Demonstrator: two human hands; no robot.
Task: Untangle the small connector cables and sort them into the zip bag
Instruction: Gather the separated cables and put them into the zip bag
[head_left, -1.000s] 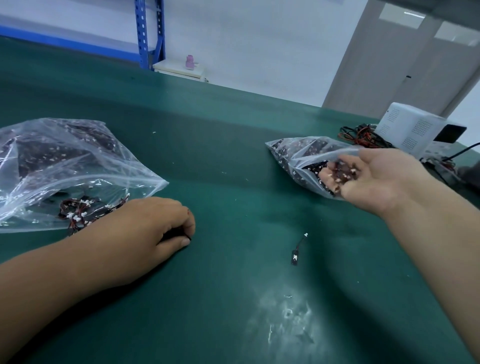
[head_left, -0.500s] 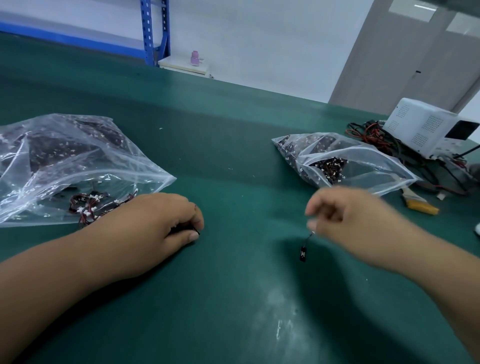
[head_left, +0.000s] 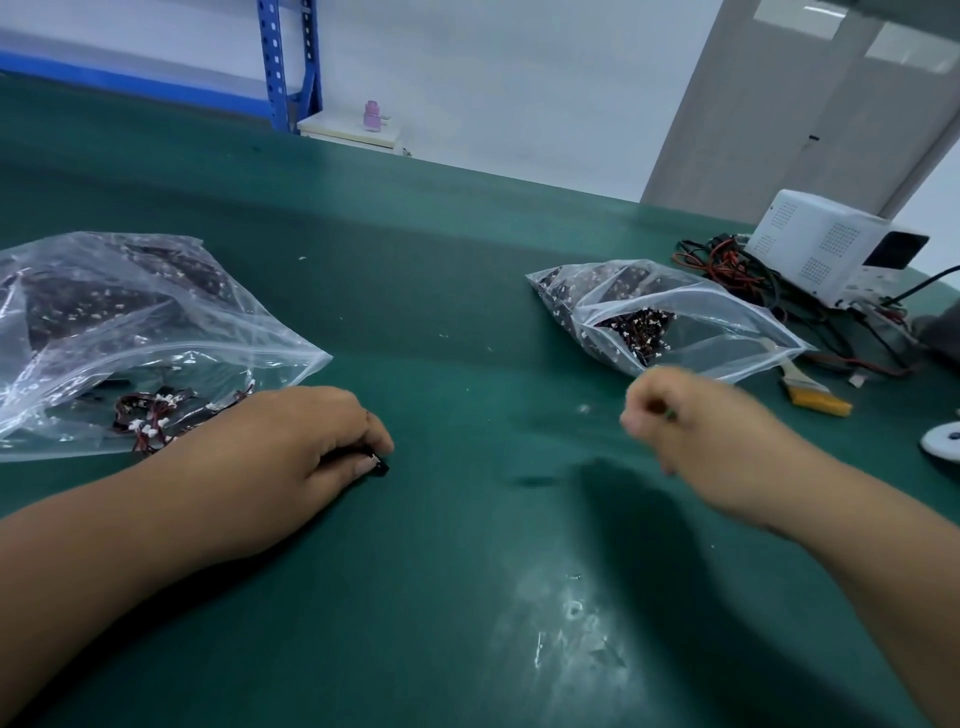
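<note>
Change on the right side: right hand (head_left: 675, 421), down over a lone short black connector cable on the dark green table (head_left: 467, 597) half a second ago, now raised and drawn back toward the smaller clear zip bag (head_left: 727, 332) with the gaping mouth. Fingers curled in, smeared by motion; cannot tell through the blur whether pinching that cable or nothing. Gone from its old spot on the table, though, with only a faint dark smudge beside the hand's shadow, too blurred to name. Reads, as a judgement, as one cable picked up and headed for that bag, the drop not yet made. Left hand (head_left: 291, 447) unmoved across the three views: rests knuckles-up on the table, fingers curled around a small black connector (head_left: 379, 464) poking out past the fingertips. Just behind the wrist, a small tangle of red-and-black cables with white plugs (head_left: 150, 415) at the mouth of the larger crumpled clear plastic bag (head_left: 156, 291), inside or under the film, hard to say. More dark cables deeper in. Smaller bag part-filled with a dark heap of cables (head_left: 641, 330) speckled white, so sorting probably under way yet far from done. Cables thin, short, limp, likely to snag on one another.
</note>
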